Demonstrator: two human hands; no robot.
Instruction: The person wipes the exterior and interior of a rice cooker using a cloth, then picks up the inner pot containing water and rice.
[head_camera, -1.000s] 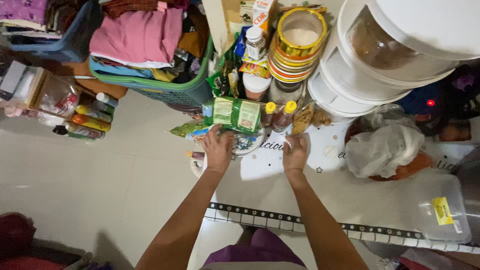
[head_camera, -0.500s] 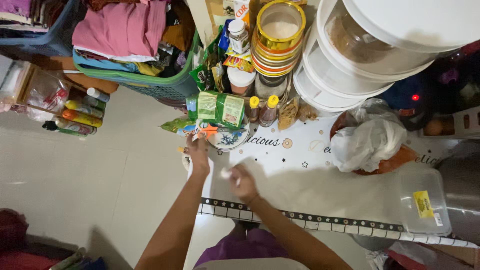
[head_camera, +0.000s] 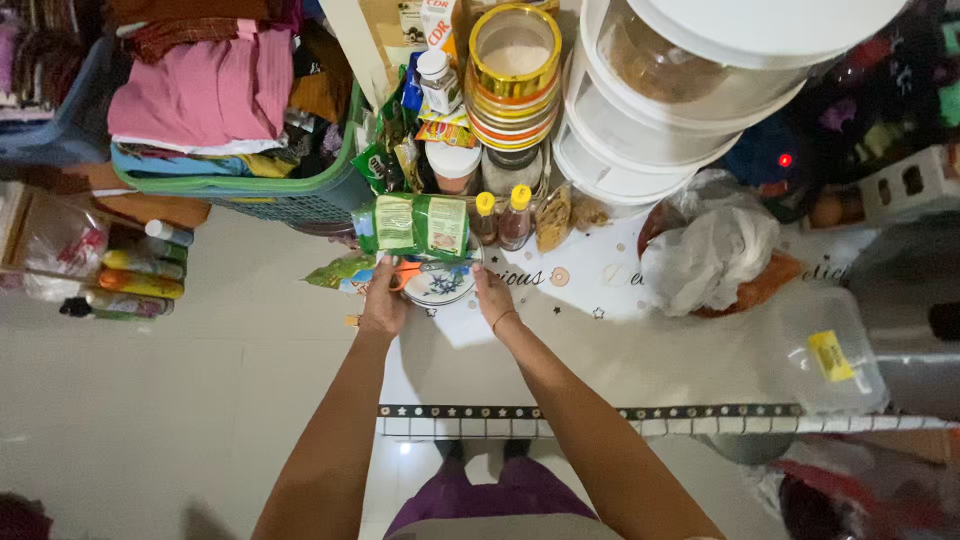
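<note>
A small round plate (head_camera: 442, 287) with a blue pattern sits at the left end of the white table (head_camera: 620, 360). My left hand (head_camera: 383, 300) grips its left rim, beside orange-handled scissors (head_camera: 408, 271) lying across it. My right hand (head_camera: 492, 296) holds the right rim with its fingertips. A green food packet (head_camera: 418, 222) lies just beyond the plate, partly over its far edge. How firmly each hand grips is hard to tell.
Two yellow-capped bottles (head_camera: 500, 215) and a gold-rimmed jar (head_camera: 515, 60) stand behind the packet. Stacked white containers (head_camera: 660, 130), a white plastic bag (head_camera: 710, 255) and a clear lidded tub (head_camera: 830, 350) are to the right. A green laundry basket (head_camera: 240, 190) and floor bottles (head_camera: 140, 280) are to the left.
My right hand, which had pulled back toward me half a second ago, has returned to the plate's right rim. My left hand has stayed at the left rim.
</note>
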